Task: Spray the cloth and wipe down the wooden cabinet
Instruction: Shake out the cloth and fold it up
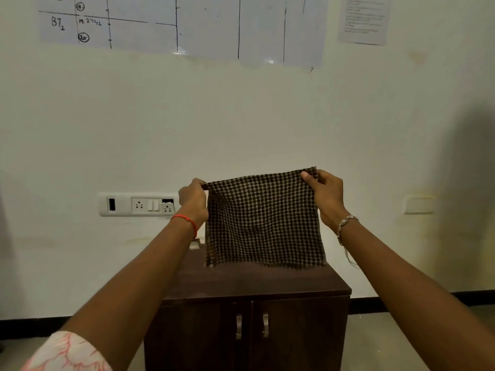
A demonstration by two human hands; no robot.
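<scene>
One brown-and-cream checked woven cloth hangs at frame centre above one dark wooden two-door cabinet. My left hand and right hand, arms extended, each pinch one upper corner.

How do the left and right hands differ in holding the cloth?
The left hand holds its corner lower than the right hand. The left hand bunches the cloth in its fist; the right pinches it flat, thumb in front. The left wrist wears a red thread, the right a metal bracelet. Both hold a top corner; the cloth hangs over the cabinet.
</scene>
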